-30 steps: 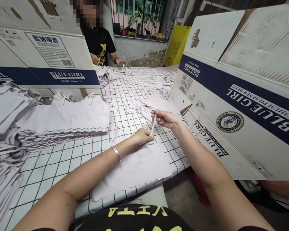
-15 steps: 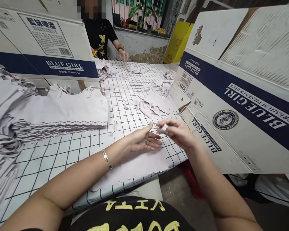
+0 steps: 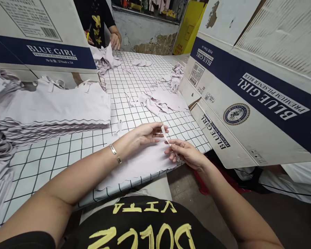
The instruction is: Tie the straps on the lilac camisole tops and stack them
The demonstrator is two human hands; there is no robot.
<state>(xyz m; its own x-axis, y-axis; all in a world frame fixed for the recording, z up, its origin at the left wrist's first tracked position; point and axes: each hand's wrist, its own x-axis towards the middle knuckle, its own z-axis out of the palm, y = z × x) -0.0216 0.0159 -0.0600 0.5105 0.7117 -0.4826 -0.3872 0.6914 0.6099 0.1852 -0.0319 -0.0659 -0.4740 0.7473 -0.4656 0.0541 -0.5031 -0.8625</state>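
Note:
A narrow pale fabric strap (image 3: 165, 134) stretches between my two hands. My left hand (image 3: 147, 134) pinches its upper end between thumb and fingers. Its lower part is gripped by the fingers of my right hand (image 3: 184, 152), and a short end hangs below them. Under both hands a flat pale garment piece (image 3: 140, 166) with a wavy edge lies along the near table edge. A small loop of strap (image 3: 119, 128) sticks out past its far left side.
Stacked pale garments (image 3: 57, 103) fill the left. More fabric pieces (image 3: 160, 102) lie ahead on the checked tablecloth (image 3: 75, 152). Beer cartons stand left (image 3: 49, 52) and right (image 3: 238, 93). Across the table, a co-worker (image 3: 95, 27) handles fabric and holds something yellow.
My right hand has come lower and nearer, and the strap, bunched before, is now drawn out. My left hand has closed on its upper end. The view has tipped downward.

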